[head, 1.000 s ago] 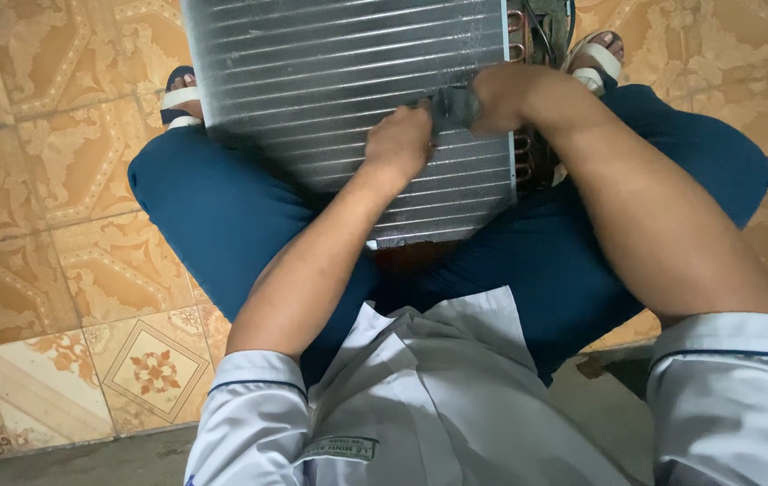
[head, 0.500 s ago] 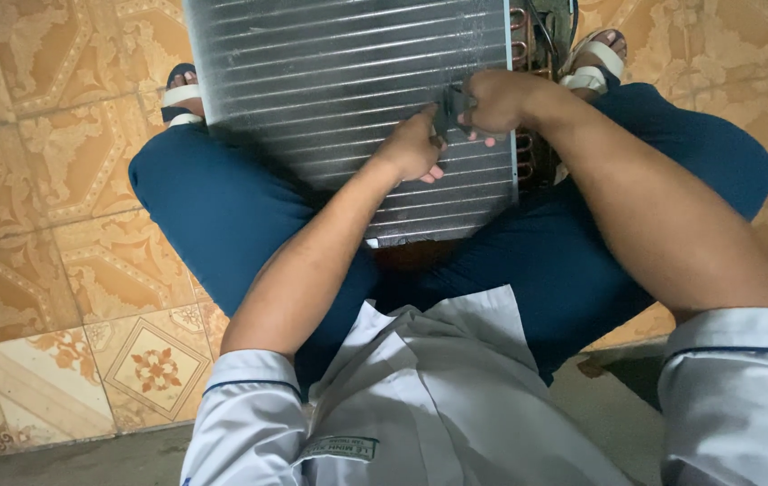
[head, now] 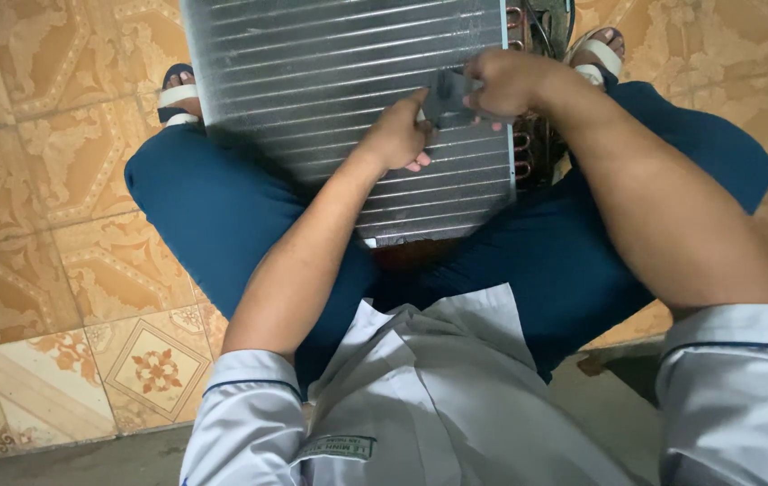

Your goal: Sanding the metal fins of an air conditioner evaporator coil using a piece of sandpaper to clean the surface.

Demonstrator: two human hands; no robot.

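a finned metal coil panel lies across the seated person's lap, between the knees of dark blue trousers, with copper tube bends along its right edge. the right hand is closed around a small grey comb-like tool pressed onto the fins near that right edge. the left hand rests curled just beside it, fingertips touching the fins and the tool's near end, above a patterned tile floor.

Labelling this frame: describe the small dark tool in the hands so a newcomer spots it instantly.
Start at the big silver finned panel leaning between the seated person's knees. Near its right edge, beside the copper tube bends, the left hand and right hand meet. The small grey tool is pinched between them: the only flat, dark, matte piece against the shiny ribbed metal.
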